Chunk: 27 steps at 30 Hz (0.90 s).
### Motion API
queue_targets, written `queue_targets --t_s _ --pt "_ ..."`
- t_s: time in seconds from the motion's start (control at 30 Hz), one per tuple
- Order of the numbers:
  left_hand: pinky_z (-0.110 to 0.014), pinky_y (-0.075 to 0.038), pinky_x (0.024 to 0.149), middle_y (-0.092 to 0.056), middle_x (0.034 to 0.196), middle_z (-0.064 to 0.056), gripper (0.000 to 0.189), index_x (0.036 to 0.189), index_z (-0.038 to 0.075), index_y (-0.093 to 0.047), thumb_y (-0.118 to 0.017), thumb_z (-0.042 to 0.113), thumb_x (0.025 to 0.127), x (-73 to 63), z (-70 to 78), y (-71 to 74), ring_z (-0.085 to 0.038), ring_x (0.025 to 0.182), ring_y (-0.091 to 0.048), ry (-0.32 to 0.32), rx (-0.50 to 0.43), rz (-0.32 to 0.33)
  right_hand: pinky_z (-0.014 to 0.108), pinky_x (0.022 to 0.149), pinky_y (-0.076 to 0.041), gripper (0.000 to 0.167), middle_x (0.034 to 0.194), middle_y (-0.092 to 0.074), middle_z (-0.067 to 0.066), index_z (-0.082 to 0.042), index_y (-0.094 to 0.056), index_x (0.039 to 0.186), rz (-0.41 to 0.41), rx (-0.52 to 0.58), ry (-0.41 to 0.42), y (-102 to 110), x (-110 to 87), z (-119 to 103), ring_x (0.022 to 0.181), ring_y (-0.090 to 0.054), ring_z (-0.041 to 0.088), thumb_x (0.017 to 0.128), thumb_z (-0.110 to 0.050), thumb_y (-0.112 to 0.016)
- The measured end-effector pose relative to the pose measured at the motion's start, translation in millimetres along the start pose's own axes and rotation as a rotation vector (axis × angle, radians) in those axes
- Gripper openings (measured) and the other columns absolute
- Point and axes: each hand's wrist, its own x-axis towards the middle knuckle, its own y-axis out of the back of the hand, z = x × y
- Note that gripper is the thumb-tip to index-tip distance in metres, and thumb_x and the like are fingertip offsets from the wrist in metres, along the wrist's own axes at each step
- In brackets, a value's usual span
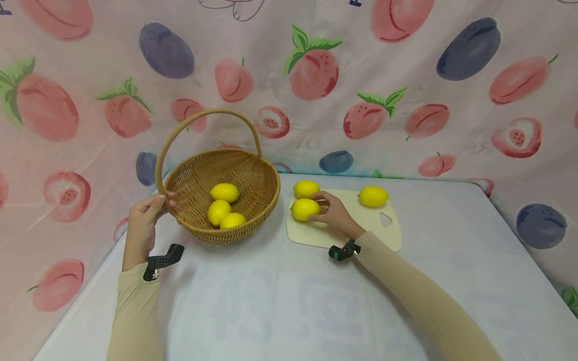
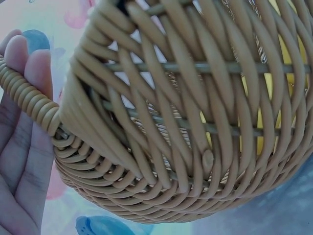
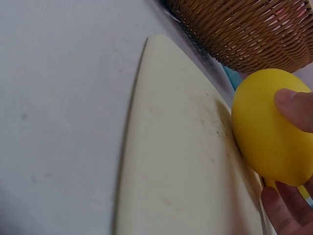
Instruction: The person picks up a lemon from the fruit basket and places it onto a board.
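My left hand [image 1: 142, 223] holds a brown wicker basket [image 1: 203, 168] at the lower left end of its tall handle [image 1: 212, 112], thumb in front and fingers behind. In the left wrist view, fingers [image 2: 38, 73] lie along the wrapped handle beside the open weave. Three lemons lie inside the basket, one of them a lemon [image 1: 225, 192] at the back. Over the left part of a cream cutting board [image 1: 311, 236], my right hand [image 1: 337, 216] grips a lemon [image 1: 304, 209], thumb on one side and fingers on the other. The right wrist view has this lemon [image 3: 266, 127] close over the board.
Another lemon [image 1: 306, 189] sits at the board's back left corner, just behind the held one. A further lemon [image 1: 373, 196] rests at the board's back right, near its cut-out hole. A white cloth [image 1: 280, 301] covers the table, and a fruit-print curtain [image 1: 280, 65] hangs behind.
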Motion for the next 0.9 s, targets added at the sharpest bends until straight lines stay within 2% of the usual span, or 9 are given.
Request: queue_targets --t_s 0.13,0.37,0.5,0.63,0.9 --pt "-0.015 -0.054 0.071 -0.070 0.072 0.003 0.022 0.087 0.005 -0.070 -0.050 0.009 0.096 -0.1 -0.4 -0.4 -0.006 0.071 -0.066 0.005 0.000 0.014 0.045 0.101 -0.046 0.055 0.131 -0.050 0.017 -0.003 -0.049 0.125 -0.010 -0.017 0.019 -0.5 0.2 1.4 0.121 -0.051 0.034 0.078 -0.009 -0.076" --pt "-0.015 -0.054 0.072 -0.070 0.072 0.004 0.022 0.089 0.000 -0.069 -0.051 0.010 0.096 0.1 0.3 -0.8 -0.005 0.071 -0.066 0.016 0.014 0.017 0.045 0.100 -0.046 0.055 0.132 -0.051 0.016 -0.004 -0.051 0.127 -0.029 -0.031 0.004 0.3 -0.9 0.7 0.121 -0.051 0.033 0.078 -0.010 -0.076" --pt "-0.015 -0.054 0.072 -0.070 0.073 0.004 0.022 0.090 0.000 -0.069 -0.051 0.010 0.096 0.1 1.3 -0.8 -0.005 0.072 -0.066 0.013 -0.001 0.003 0.045 0.099 -0.047 0.056 0.132 -0.052 0.016 -0.004 -0.052 0.126 -0.005 -0.036 0.013 0.6 0.2 0.8 0.119 -0.053 0.034 0.077 -0.012 -0.077" --pt "-0.016 -0.054 0.071 -0.070 0.072 0.003 0.022 0.088 -0.001 -0.068 -0.051 0.010 0.096 -0.7 1.7 -2.0 -0.006 0.071 -0.066 0.016 0.002 0.018 0.045 0.099 -0.048 0.054 0.131 -0.052 0.014 -0.006 -0.053 0.123 0.032 -0.024 0.000 0.2 3.0 2.4 0.118 -0.053 0.033 0.076 -0.012 -0.078" --pt "-0.015 -0.054 0.072 -0.069 0.072 0.004 0.023 0.087 0.003 -0.069 -0.050 0.010 0.096 -0.6 3.0 -2.9 -0.006 0.071 -0.066 0.021 0.008 0.019 0.044 0.097 -0.049 0.054 0.130 -0.051 0.015 -0.005 -0.051 0.125 0.025 -0.044 0.016 0.5 3.6 5.0 0.118 -0.052 0.034 0.077 -0.012 -0.077"
